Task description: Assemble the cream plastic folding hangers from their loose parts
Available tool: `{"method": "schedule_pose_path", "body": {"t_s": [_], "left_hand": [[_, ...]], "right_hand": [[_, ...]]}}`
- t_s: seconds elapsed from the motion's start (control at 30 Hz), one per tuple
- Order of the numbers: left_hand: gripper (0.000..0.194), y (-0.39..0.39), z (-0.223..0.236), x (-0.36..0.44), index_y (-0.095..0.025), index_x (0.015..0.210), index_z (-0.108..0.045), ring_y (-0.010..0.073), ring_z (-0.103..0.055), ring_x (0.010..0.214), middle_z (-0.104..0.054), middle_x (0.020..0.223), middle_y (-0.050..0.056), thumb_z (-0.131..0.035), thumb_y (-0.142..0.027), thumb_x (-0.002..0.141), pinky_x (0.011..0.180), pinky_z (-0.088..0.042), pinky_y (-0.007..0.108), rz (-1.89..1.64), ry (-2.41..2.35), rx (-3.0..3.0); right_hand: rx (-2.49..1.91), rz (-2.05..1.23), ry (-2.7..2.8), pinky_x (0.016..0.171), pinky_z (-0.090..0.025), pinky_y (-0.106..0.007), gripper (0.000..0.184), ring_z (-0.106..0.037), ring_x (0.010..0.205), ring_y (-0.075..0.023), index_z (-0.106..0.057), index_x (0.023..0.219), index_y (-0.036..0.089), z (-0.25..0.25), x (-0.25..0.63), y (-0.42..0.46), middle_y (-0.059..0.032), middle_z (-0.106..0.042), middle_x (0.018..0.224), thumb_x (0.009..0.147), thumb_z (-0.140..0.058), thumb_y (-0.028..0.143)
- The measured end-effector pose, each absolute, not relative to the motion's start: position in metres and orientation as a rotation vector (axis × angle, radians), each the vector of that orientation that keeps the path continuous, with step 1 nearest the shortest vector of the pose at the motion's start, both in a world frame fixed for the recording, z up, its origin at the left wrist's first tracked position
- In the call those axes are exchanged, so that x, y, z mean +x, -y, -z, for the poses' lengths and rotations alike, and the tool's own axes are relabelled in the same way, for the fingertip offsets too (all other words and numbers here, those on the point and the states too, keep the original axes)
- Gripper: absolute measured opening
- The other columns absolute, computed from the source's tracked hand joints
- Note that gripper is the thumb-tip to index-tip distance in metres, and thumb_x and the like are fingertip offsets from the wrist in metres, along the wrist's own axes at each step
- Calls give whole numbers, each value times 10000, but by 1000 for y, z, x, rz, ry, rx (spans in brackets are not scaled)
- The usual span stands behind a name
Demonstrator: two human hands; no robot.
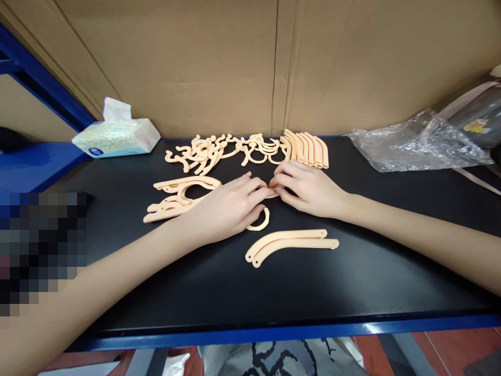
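My left hand (239, 204) and my right hand (307, 189) meet over the middle of the black tabletop, fingers pinched on a small beige plastic piece (272, 195), mostly hidden by the fingertips. Just under my left fingers lies a beige curved hook (260, 223). Closer to the front edge, two curved hanger arms (291, 244) rest side by side, with holes at their left ends. Partly behind my left hand and wrist are folded beige hanger assemblies (178, 197).
Along the back lie a loose pile of beige hooks (203, 152) and a neat row of hanger arms (309, 149). A tissue pack (117, 137) stands back left. Clear plastic bag (403, 146) sits back right, against a cardboard wall (188, 62). A blue rail (274, 331) edges the front.
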State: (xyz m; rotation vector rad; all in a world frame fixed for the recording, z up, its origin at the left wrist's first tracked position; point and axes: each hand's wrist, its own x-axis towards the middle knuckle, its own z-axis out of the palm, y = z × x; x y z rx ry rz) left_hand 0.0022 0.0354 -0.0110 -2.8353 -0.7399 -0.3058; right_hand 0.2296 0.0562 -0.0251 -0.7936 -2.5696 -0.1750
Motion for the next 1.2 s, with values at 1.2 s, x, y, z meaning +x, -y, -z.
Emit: {"method": "schedule_pose_path", "body": {"t_s": [1.2], "left_hand": [[287, -35, 9, 2, -155, 1231, -541, 205, -593, 1045, -599, 1161, 75, -387, -207, 994, 1125, -357, 477, 272, 745, -2833]], "right_hand": [[-930, -759, 2246, 677, -434, -288, 142, -554, 723, -143, -654, 901, 171, 26, 230, -68, -21, -638, 825, 883, -521, 216]]}}
